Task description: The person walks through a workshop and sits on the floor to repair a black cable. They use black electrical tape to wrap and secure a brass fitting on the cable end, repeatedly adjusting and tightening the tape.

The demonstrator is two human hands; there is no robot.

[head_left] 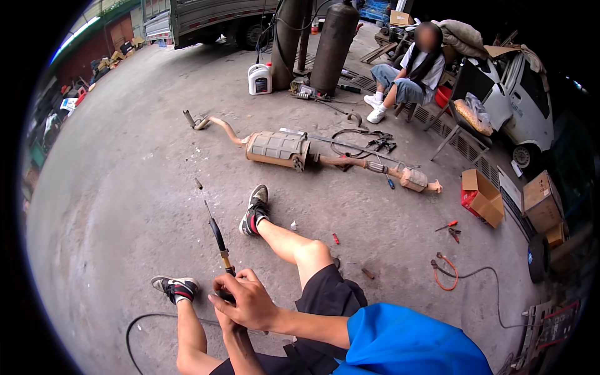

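Observation:
My right hand (251, 300) is closed around the handle end of a MIG welding torch (219, 236), whose black curved neck points away from me, with a thin wire at its tip. Beneath it my left hand (222, 315), partly hidden by the right, also grips the torch handle. A small metal nozzle (198, 183) lies on the concrete just beyond the wire, not touching it. Farther off, a rusty exhaust pipe with a muffler (276, 149) lies across the floor. A dark cable (133, 323) curves over the floor at lower left.
Gas cylinders (332, 49) and a white jug (259, 79) stand beyond the exhaust. A person (412, 75) sits at upper right. An open cardboard box (483, 199), a red screwdriver (446, 225) and an orange-and-black cable (483, 269) lie to the right. Jumper-like cables with clamps (382, 141) lie behind the exhaust.

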